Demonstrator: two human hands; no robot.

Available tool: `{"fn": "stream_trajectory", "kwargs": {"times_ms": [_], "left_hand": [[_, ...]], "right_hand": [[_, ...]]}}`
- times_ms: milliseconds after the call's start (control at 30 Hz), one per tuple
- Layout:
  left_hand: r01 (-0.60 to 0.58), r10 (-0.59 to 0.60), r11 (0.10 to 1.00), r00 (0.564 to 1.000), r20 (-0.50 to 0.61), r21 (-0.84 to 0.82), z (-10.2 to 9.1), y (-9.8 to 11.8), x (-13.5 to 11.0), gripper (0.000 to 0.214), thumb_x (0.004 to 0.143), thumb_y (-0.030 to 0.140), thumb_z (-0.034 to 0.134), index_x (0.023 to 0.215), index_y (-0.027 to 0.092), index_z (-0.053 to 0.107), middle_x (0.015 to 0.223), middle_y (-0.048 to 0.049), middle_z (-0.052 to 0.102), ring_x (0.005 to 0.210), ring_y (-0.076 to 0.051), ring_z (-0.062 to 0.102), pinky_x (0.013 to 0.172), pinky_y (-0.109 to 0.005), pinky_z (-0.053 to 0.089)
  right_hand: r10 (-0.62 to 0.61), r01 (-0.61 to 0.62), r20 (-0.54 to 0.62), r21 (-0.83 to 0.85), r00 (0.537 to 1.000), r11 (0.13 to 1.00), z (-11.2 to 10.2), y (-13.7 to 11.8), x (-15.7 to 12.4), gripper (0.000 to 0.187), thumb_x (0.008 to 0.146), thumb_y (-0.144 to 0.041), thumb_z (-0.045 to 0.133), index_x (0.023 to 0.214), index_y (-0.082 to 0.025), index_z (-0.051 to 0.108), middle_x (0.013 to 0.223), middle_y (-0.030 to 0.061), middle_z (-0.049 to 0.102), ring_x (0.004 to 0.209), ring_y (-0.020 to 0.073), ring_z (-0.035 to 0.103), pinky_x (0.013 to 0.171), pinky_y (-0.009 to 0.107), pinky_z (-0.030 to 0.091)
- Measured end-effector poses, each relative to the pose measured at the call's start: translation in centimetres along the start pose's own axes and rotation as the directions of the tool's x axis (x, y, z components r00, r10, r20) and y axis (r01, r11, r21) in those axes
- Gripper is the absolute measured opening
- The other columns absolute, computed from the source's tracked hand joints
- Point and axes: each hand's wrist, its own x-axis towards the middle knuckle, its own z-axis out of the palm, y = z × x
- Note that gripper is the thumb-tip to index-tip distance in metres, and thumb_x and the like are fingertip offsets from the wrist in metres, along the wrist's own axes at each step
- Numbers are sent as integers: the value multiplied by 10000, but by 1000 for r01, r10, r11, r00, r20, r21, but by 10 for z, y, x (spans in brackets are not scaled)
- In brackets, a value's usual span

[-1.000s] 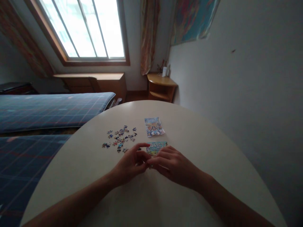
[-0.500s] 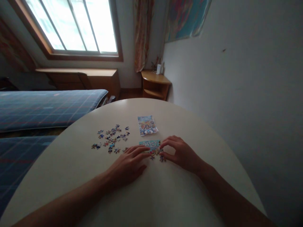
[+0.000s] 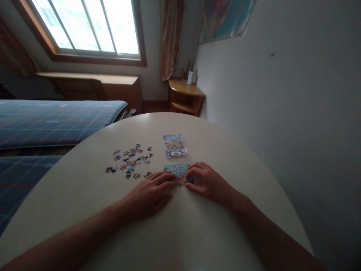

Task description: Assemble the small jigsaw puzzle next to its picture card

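Note:
A partly joined jigsaw point(image 3: 177, 171) with blue lettering lies on the round white table point(image 3: 225, 150). My left hand point(image 3: 150, 192) rests flat beside it, fingers stretched out, fingertips touching its lower left edge. My right hand point(image 3: 207, 180) sits at the puzzle's right side, fingers curled, pressing on small pieces at its lower edge. Loose puzzle pieces point(image 3: 129, 160) are scattered to the left. A small colourful picture card point(image 3: 174, 145) lies just beyond the puzzle.
A wall runs close along the table's right side. Beds with blue plaid covers point(image 3: 56, 122) stand to the left. A wooden corner shelf point(image 3: 186, 96) and a low cabinet point(image 3: 113, 86) sit under the window.
My hands parted from a joint pinch, then came together again at the puzzle's lower edge. The left hand now lies flat; the right presses on the pieces.

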Motion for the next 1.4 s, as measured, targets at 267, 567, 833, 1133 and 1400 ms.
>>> {"fn": "stream_trajectory", "kwargs": {"times_ms": [267, 567, 833, 1133, 1400], "left_hand": [[-16, 15, 999, 1000, 19, 38, -4, 1, 0, 379, 955, 206, 500, 1333, 235, 517, 1387, -82, 551, 1285, -260, 490, 1063, -469, 452], [-23, 20, 996, 999, 41, 91, -4, 0, -3, 371, 977, 217, 472, 1344, 227, 525, 1448, -69, 525, 1345, -251, 464, 1124, -474, 404], [-2, -8, 991, 998, 70, 136, -2, 0, -8, 402, 1006, 254, 431, 1403, 258, 488, 1505, -50, 469, 1367, -272, 454, 1125, -512, 404], [-61, 56, 992, 997, 46, 106, -6, 1, -7, 435, 958, 255, 510, 1393, 260, 496, 1481, -80, 484, 1364, -280, 442, 1115, -504, 406], [-56, 50, 992, 997, 58, 109, -7, 2, -3, 498, 891, 283, 583, 1381, 274, 496, 1457, -76, 488, 1316, -305, 470, 1078, -522, 428]], "right_hand": [[-54, 55, 18, -51, 998, 997, -4, -3, 2, 122, 838, -225, 731, 948, -270, 755, 1006, 52, 693, 967, 205, 627, 909, 370, 465], [-77, 78, 10, -123, 997, 989, 1, -4, 5, 59, 845, -236, 724, 895, -238, 755, 929, 45, 721, 896, 192, 645, 858, 340, 459], [-50, 51, 7, -135, 999, 990, 3, -8, 6, 60, 849, -257, 724, 799, -222, 730, 860, 36, 717, 851, 189, 650, 872, 350, 455], [-78, 79, 16, -46, 997, 996, -19, 0, -3, 128, 849, -159, 692, 935, -234, 752, 947, 47, 722, 886, 177, 649, 839, 316, 493], [-95, 99, 74, -47, 993, 994, -20, -1, -8, 146, 881, -211, 675, 974, -272, 770, 924, 40, 704, 844, 161, 639, 781, 284, 497]]}}
